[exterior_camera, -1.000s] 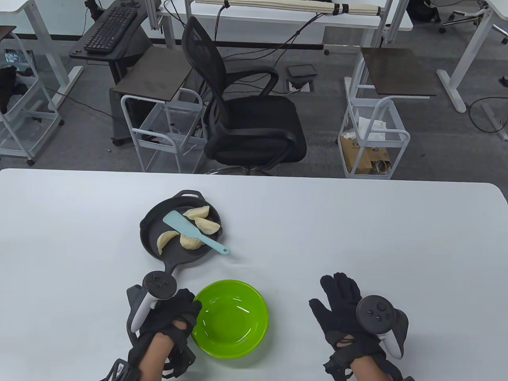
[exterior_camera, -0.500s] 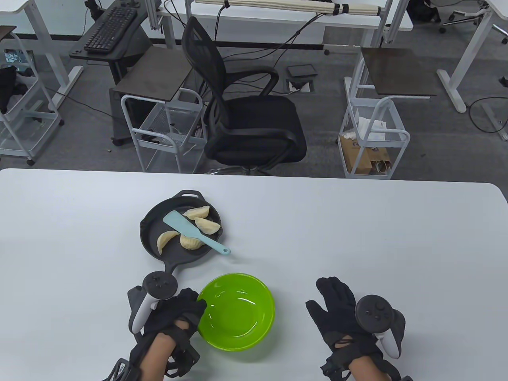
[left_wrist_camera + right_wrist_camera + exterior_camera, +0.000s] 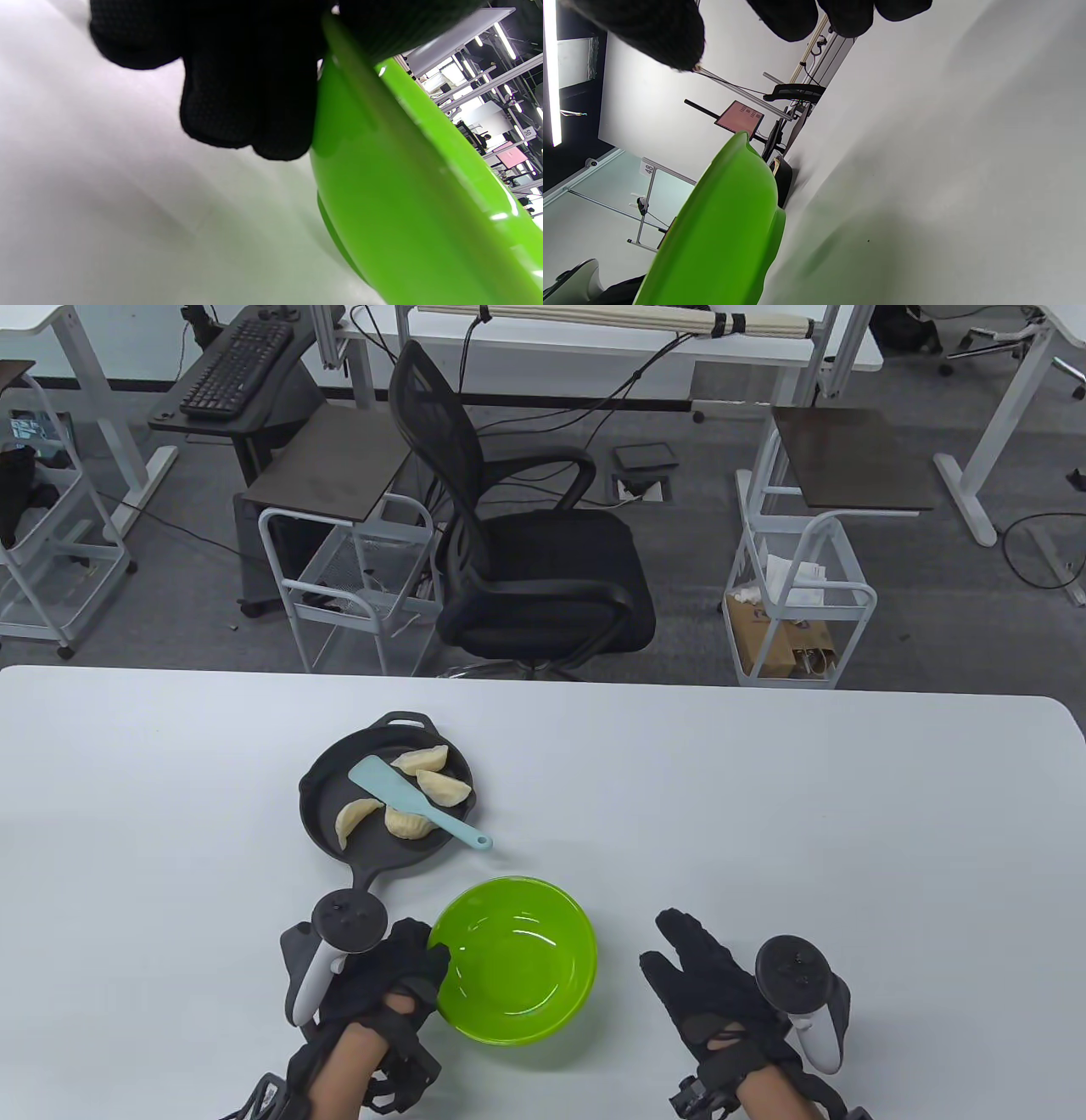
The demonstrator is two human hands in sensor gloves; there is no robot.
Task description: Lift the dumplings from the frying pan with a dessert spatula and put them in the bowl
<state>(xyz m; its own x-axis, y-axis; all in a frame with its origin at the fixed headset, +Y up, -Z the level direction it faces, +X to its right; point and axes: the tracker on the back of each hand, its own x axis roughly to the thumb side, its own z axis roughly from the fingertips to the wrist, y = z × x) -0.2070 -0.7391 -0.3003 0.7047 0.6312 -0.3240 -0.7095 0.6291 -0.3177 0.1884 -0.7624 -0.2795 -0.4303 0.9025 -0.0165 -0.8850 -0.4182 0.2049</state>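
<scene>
four dumplings [image 3: 405, 797] lie in the black frying pan [image 3: 327, 831] on the left half of the table, with the pale blue dessert spatula [image 3: 416, 800] resting among them, its handle jutting over the pan's right rim. nobody holds the spatula. just below the pan's handle, the left hand [image 3: 386, 976] grips the near-left rim of the green bowl [image 3: 543, 984], thumb over the lip and fingers [image 3: 250, 106] against the outer wall; in the left wrist view the bowl looks tilted. the bowl has nothing in it. to its right, apart from it, the right hand [image 3: 721, 993] lies flat with fingers straight, holding nothing.

i judge this to be the setup step: placing the bowl close to the pan, with no dumpling lifted yet. the next move calls for the free right hand to reach up and left to the spatula handle, then slide the blade under a dumpling.

the table [image 3: 806, 814] is plain white. beyond it stand a black office chair [image 3: 526, 551], white wire carts, desks, a keyboard [image 3: 233, 369] and cables on grey floor.
</scene>
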